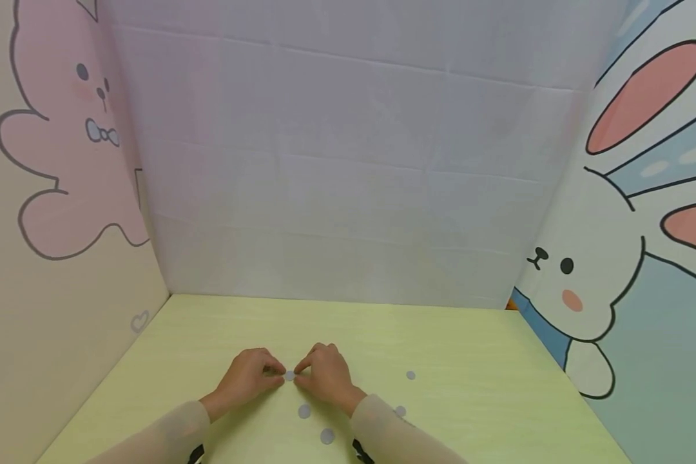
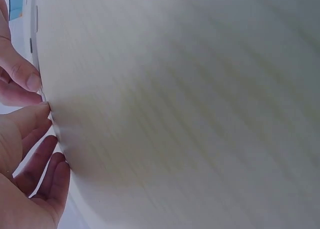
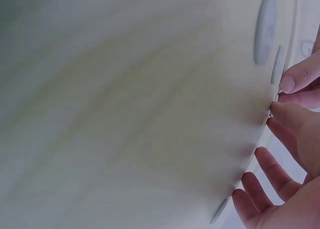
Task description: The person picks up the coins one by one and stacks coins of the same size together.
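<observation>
A small flat grey disc (image 1: 290,376) lies on the pale yellow-green tabletop between the two hands. My left hand (image 1: 248,375) holds its left edge between thumb and forefinger. From the other side my right hand (image 1: 328,376) holds the right edge the same way. In the left wrist view the left hand (image 2: 32,164) has its fingertips down on the table surface, close to the other hand's thumb. The right hand (image 3: 285,169) appears likewise in the right wrist view, its remaining fingers spread along the surface. Fingers mostly hide the held disc in both wrist views.
Nearer the front lie two more grey discs, one (image 1: 304,411) just below the hands and a larger one (image 1: 327,436). To the right are another disc (image 1: 410,375) and one (image 1: 400,411) beside the right sleeve. A white sheet (image 1: 348,193) and cartoon-printed side panels surround the table (image 1: 470,348).
</observation>
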A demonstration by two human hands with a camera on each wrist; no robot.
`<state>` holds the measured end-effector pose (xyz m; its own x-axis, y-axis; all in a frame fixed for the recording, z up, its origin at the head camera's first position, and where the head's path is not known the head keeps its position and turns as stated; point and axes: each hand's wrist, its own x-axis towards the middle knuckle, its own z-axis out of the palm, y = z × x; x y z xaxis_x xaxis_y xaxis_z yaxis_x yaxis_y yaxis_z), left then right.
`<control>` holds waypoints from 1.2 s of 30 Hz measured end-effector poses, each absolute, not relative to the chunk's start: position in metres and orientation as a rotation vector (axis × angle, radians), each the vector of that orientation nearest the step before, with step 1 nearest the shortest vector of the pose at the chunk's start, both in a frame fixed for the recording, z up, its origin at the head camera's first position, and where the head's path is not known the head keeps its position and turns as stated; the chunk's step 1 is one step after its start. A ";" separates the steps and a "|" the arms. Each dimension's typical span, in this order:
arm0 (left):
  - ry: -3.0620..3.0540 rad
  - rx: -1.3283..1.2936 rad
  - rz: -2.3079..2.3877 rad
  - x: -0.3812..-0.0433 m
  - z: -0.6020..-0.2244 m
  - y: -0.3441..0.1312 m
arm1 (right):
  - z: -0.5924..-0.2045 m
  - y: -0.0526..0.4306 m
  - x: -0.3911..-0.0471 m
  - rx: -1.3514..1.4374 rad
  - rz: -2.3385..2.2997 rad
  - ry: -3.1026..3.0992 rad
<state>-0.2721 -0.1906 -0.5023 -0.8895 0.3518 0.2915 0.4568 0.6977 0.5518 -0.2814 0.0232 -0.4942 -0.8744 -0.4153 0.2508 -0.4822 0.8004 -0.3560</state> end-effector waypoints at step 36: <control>-2.757 -0.695 -0.933 -0.263 -0.499 -0.197 | -0.496 0.010 -0.273 0.739 0.717 -2.814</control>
